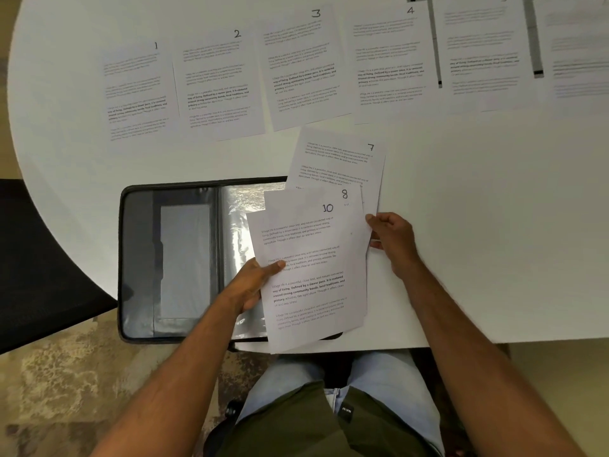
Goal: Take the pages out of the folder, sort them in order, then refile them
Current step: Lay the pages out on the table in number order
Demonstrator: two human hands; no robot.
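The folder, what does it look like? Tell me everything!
The folder is black and lies open flat at the near edge of the white table. Its left side has a grey inner pocket; its right side holds shiny clear sleeves. Loose numbered pages, held in both hands, cover its right part.

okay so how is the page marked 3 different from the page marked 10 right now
Page 3 lies flat on the white table in the far row between pages 2 and 4; page 10 is held over the open folder. No hand touches page 3; the left hand grips page 10. Page 3 lies single; page 10 fronts a fanned bunch. Both are white printed sheets with handwritten numbers.
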